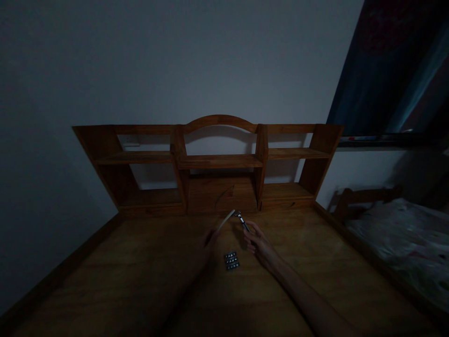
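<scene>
My right hand [257, 242] is closed round the dark handle of a razor [242, 221], its shiny metal head pointing up and to the left. My left hand [209, 238] lies in shadow, closed on the lower end of a pale, slightly curved stick [227, 219]. The stick's upper tip comes close to the razor's head; whether they touch I cannot tell. On the desk between my wrists lies a small dark pack [231, 260] with several shiny pieces in three rows, apparently razor cartridges. Neither hand touches it.
The wooden desk [140, 271] has a wooden shelf unit [220, 161] along its back, against a pale wall [210, 61]. Raised edges run down both sides. To the right, beyond the edge, is a heap of clear plastic wrapping [403, 234], below a dark curtain [372, 70]. The light is dim.
</scene>
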The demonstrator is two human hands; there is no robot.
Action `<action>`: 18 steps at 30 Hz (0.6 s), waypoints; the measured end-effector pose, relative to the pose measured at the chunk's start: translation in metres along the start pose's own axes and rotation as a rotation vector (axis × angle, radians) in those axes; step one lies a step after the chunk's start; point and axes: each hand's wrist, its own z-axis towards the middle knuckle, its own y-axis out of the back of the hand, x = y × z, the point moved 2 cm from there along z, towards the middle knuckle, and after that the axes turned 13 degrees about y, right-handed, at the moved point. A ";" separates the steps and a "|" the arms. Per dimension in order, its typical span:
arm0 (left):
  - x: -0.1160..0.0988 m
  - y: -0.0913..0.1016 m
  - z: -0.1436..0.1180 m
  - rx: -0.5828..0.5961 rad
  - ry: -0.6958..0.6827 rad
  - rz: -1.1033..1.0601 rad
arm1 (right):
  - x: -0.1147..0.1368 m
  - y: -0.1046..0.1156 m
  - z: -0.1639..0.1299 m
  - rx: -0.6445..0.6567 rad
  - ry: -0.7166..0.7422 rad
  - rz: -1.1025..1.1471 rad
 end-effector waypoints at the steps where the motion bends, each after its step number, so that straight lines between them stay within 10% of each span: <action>1: 0.000 0.000 0.000 0.005 0.003 -0.016 | 0.000 0.000 0.000 -0.001 0.003 0.007; 18: -0.002 -0.001 -0.002 -0.025 0.038 -0.036 | 0.001 0.000 0.002 0.019 0.014 0.121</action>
